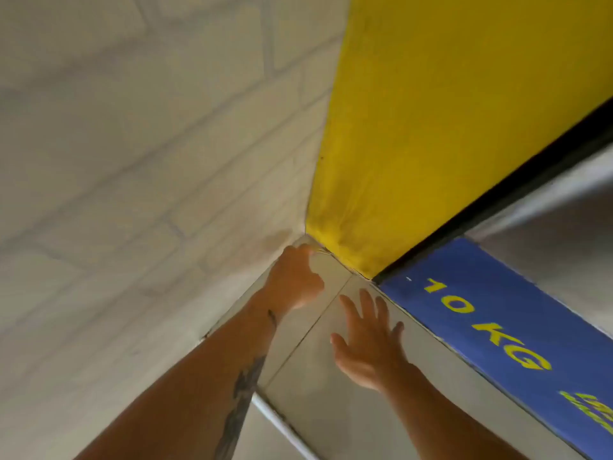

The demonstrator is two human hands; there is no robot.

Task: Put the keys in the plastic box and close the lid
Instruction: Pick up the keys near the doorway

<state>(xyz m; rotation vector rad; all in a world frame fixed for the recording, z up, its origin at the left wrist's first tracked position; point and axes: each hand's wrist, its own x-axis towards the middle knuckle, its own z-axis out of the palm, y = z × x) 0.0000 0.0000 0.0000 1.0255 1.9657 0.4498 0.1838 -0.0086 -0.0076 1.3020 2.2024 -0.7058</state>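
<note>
Keys, if they were anywhere in view, were the thin glinting sliver (320,250) at the far corner of the ledge, right at the tip of your left hand (293,283); it was too small and blurred to say for certain that it was keys at all. That hand was reaching deep into the corner where the pale brick wall (132,144) met the yellow panel (447,127), its fingers curled in and narrowed toward the sliver, and I could not tell whether they had already pinched it or were only touching it. Your right hand (370,343) was spread wide and flat, palm down over the grey tiled ledge (315,393), holding nothing. The plastic box did not show anywhere, so the pick-up looked like the step in hand, with boxing and closing the lid not yet done. To do it well, you probably needed to hook the ring or a key edge with a fingertip and draw it out of the tight corner before closing on it, since the wall and panel left little room for a full grasp. Beside the ledge ran a blue strip (497,327) marked "10 KG".
</note>
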